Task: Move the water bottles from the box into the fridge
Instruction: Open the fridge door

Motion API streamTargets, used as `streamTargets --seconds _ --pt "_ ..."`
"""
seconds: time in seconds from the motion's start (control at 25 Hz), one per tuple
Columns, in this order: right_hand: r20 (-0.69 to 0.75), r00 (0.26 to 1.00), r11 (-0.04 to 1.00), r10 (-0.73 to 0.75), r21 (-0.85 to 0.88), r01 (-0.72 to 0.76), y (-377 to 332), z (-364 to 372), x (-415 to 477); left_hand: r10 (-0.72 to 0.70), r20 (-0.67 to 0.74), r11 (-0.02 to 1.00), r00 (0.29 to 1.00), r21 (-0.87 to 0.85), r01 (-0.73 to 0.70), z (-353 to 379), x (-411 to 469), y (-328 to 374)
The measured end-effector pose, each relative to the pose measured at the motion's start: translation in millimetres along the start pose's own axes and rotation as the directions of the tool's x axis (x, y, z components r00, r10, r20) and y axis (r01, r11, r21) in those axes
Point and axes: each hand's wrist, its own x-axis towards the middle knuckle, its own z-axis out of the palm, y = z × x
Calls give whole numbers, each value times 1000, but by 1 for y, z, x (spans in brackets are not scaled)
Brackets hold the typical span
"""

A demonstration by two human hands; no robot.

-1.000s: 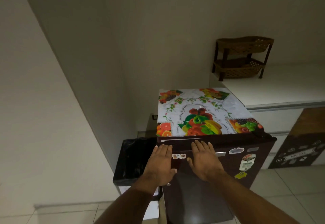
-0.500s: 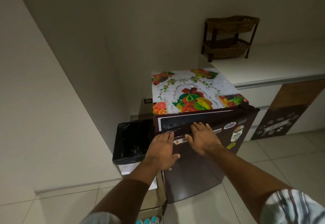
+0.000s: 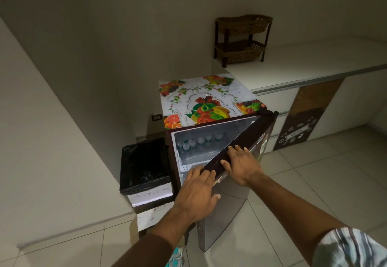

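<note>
The small dark fridge carries a fruit-print cover on top. Its door, hinged on the right, stands partly open. Several water bottles stand in a row on the lit upper shelf inside. My left hand hooks its fingers over the door's top edge near the free corner. My right hand lies flat against the door's outer face just below that edge. Teal bottle caps show at the bottom under my left arm; the box around them is mostly hidden.
A bin with a black liner, labelled recycle bin, stands against the fridge's left side. To the right, a white counter holds a brown two-tier wicker rack. Pale tiled floor lies right of the fridge.
The fridge door has swung from nearly closed to partly open, showing the bottles inside. Both hands stayed on the door and moved with it.
</note>
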Motion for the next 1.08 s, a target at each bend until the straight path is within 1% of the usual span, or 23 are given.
streamTargets --seconds 0.16,0.28,0.36,0.48,0.56,0.64,0.72,0.76,0.84,1.0,1.08 --pt "-20 999 999 45 22 -44 16 -6 -29 119 55 984 991 -137 -110 4 -9 28" --pt "-21 996 995 82 66 -80 32 -12 -57 259 89 957 962 -156 -244 4 -11 54" --pt "-15 994 990 112 92 -111 46 -14 -75 323 117 939 939 -166 -302 8 -15 77" --pt "-9 988 982 154 112 -152 72 -14 -97 340 114 917 934 -260 -302 17 -14 106" --pt "-22 973 963 228 152 -222 91 -16 -113 364 120 892 924 -332 -309 22 -8 120" --pt "-28 958 945 284 180 -274 110 -20 -129 425 142 847 894 -412 -337 24 1 135" --pt "-13 953 939 303 175 -296 129 -23 -142 486 175 793 856 -499 -348 23 14 147" --pt "-2 951 937 309 170 -304 139 -25 -147 508 177 777 843 -516 -360 24 23 153" --pt "15 948 934 319 161 -317 160 -27 -157 521 161 787 838 -470 -399 30 45 164" --pt "12 938 931 345 120 -344 193 -33 -177 481 166 860 861 -279 -427 36 101 191" --pt "-12 931 927 365 92 -363 201 -38 -188 494 170 866 852 -183 -466 34 131 208"
